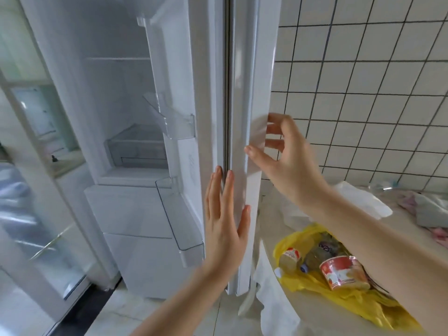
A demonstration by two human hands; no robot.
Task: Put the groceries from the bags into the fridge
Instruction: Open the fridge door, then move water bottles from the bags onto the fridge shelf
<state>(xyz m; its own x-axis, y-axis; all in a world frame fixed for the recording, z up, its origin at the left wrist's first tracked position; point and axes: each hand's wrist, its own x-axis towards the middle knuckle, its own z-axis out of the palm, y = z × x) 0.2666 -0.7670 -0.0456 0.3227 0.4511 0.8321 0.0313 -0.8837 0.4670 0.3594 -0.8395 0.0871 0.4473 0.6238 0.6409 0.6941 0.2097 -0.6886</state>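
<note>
The left hand (224,219) lies flat with straight fingers against the edge of the fridge door (240,141), its fingertips reaching the dark seal; its grip is apart and clamps nothing. The right hand (282,156) is at the door's outer edge higher up, fingers spread and lightly bent around that edge with the thumb against the front of it; it looks like a loose hold on the edge, though how firmly it closes I cannot tell.

The door stands open, and beyond it the fridge (126,117) shows clear door bins, a shelf and a drawer, with no food visible in them.

The groceries are not yet inside. They sit in a yellow bag (322,289) on the bench (315,318) just right of the door, below the right forearm: a red cup (341,271) lying on its side and two bottles (289,259) beside it. A white bag (358,202) lies farther back on the bench near the tiled wall (363,93).

The step in hand appears to be setting the door wide open, before any loading. Next, one hand likely needs to leave the door, reach down to the yellow bag, close on one item and carry it around the door edge to a shelf or bin.
</note>
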